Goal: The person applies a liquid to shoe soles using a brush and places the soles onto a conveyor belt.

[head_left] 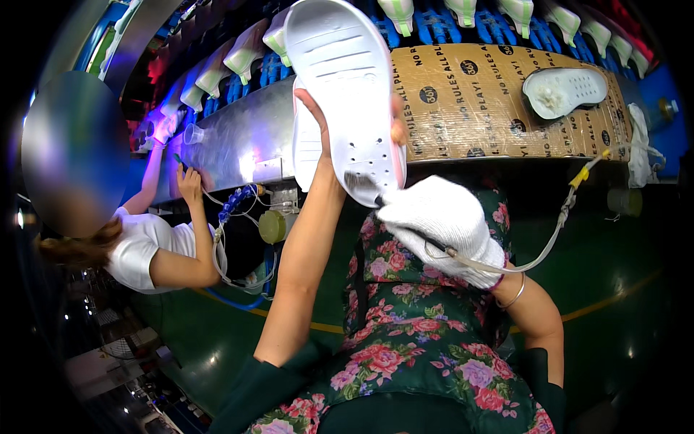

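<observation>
We steady the white sole with the left hand clasped around its edges, lightly guiding the tool pinched in the gloved right hand.

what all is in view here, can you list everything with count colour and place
held sole: one, white, top centre
second sole: one, white, partly behind it
metal bench: one, silver, upper half
cardboard sheet: one, brown, on bench
third sole: one, white, on cardboard
striped pieces: several, white and green, top edge
holders: several, blue, top edge
cup: one, clear, bench left
hose: one, pale, right
cloth: one, white, far right
co-worker: one, white top, left
floor: one, green, below
floral garment: one, dark green, lower centre
left hand: one, bare, gripping held sole
right hand: one, white-gloved, holding dark-tipped tool
</observation>
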`<state>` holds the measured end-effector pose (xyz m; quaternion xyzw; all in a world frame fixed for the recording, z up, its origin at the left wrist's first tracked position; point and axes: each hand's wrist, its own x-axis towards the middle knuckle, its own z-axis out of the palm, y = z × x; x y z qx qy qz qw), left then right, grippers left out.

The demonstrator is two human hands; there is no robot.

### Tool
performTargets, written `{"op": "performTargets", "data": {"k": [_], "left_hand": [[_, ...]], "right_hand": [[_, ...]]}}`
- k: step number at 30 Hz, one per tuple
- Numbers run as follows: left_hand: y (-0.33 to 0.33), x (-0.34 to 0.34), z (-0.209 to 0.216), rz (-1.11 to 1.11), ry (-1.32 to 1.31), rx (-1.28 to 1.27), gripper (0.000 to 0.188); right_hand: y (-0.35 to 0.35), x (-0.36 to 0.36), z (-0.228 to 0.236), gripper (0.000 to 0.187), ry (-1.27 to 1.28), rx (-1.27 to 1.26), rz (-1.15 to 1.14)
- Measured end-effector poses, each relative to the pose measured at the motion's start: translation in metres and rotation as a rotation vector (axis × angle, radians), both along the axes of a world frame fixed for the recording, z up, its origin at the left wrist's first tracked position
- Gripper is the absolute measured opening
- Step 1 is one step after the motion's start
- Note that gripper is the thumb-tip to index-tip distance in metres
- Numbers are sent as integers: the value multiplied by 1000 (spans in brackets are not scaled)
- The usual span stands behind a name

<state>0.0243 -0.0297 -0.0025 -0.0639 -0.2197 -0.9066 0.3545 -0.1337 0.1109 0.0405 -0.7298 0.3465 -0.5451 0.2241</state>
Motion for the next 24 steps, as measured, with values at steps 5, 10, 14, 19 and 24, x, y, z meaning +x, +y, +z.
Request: {"op": "performTargets", "data": {"k": [5, 10, 14, 19, 24], "left_hand": [[1, 5, -2, -169, -2, 85, 109], [4, -7, 6, -197, -252, 72, 115], [0, -5, 0, -348, -342, 30, 109], [1, -10, 7, -330, -667, 29, 97], [-12, -17, 3, -239, -1072, -370, 92]], "right_hand": [[-3, -12, 10, 19, -180, 351, 132], [-1, -5, -3, 25, 126, -39, 41], [1, -11, 1, 22, 21, 215, 229], [-7, -12, -1, 22, 100, -1, 79], [-4, -15, 4, 23, 63, 91, 266]]}}
